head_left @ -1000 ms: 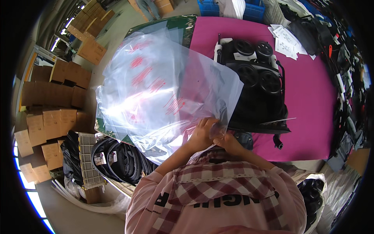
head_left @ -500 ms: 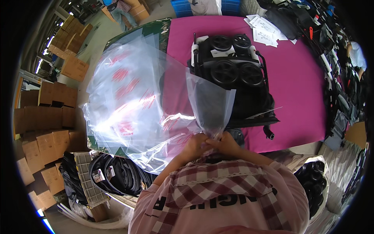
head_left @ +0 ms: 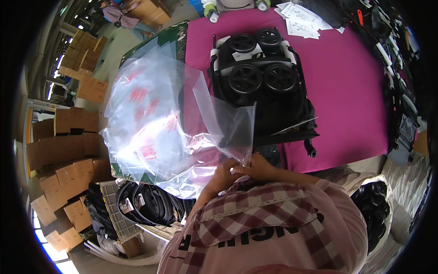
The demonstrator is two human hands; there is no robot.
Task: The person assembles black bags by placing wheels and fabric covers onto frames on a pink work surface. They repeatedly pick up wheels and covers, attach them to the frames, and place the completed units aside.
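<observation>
My left hand [head_left: 223, 177] and my right hand [head_left: 261, 170] are close together at the table's near edge, fingers pinched on the gathered edge of a clear plastic bag [head_left: 235, 123]. The bag fans up from my fingers and partly overlaps a folded black stroller [head_left: 285, 107]. That stroller lies with its wheels facing up, just beyond my hands. To its left, several clear plastic bags with red print [head_left: 146, 109] are spread in a loose pile, and the bag in my hands runs into them. My fingertips are partly hidden by the film.
A magenta cloth [head_left: 342, 114] covers most of the table; its left part is green [head_left: 175, 39]. Printed sheets [head_left: 303, 27] lie at the far right. Cardboard boxes [head_left: 64, 150] stack up on the left. Black hoops [head_left: 153, 205] fill a container below. A person [head_left: 121, 18] stands far left.
The view has shifted, so the stroller sits further left and higher. The bag's raised edge has dropped and spread leftward. Both hands keep their pinch. A grey item with white-and-green ends shows at the far edge.
</observation>
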